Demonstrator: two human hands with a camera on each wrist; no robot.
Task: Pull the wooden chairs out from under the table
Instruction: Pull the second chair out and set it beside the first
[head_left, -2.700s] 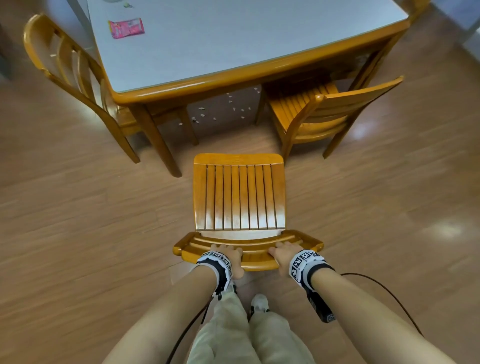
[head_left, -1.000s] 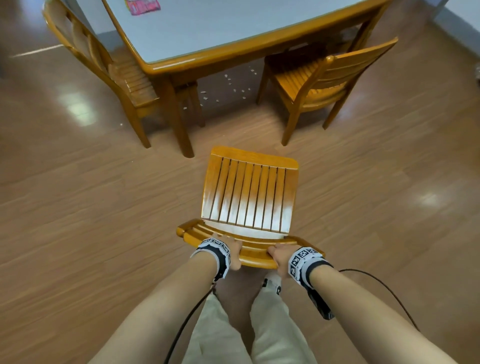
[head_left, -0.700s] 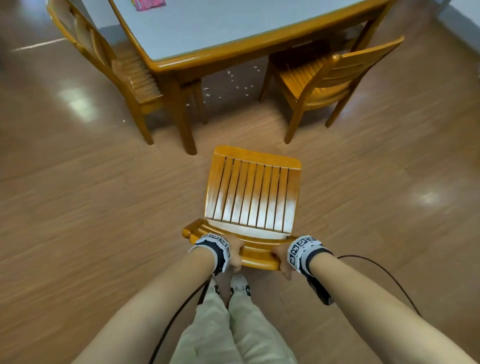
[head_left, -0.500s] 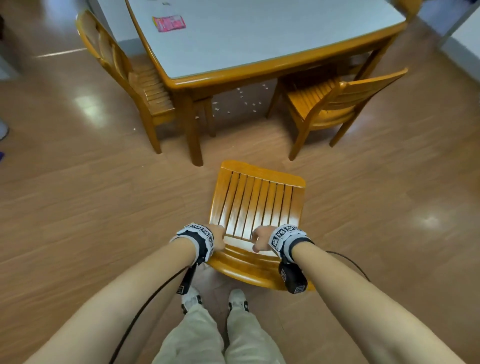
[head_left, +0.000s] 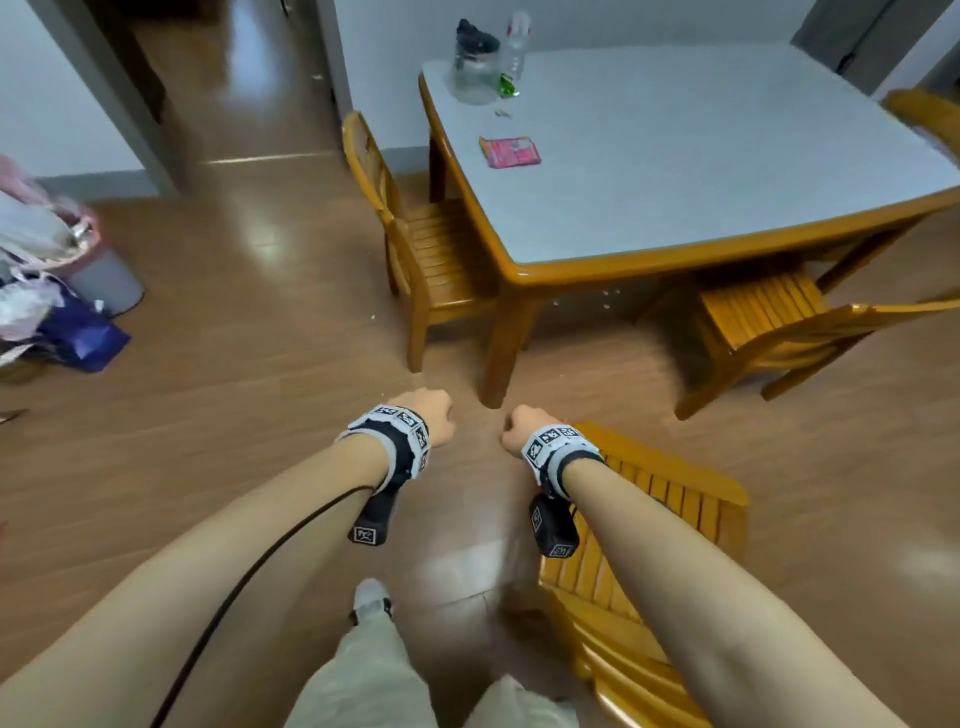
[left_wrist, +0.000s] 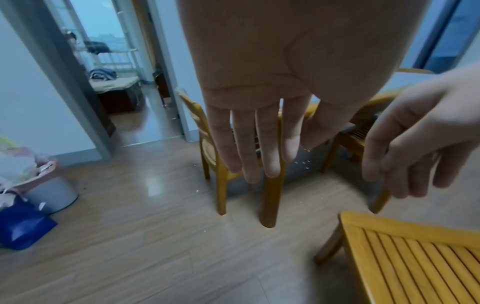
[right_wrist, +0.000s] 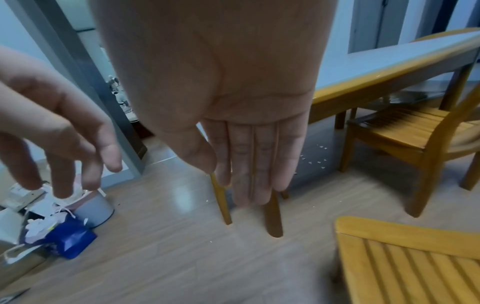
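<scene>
Pulled-out chair (head_left: 670, 525) under right forearm, both hands' fingers (left_wrist: 259, 144) straight, empty, untouching.

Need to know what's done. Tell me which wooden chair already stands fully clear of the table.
The chair under the right forearm, nearest the person: its whole slatted seat stands on open floor. The left chair and right chair remain tucked under the table.
</scene>
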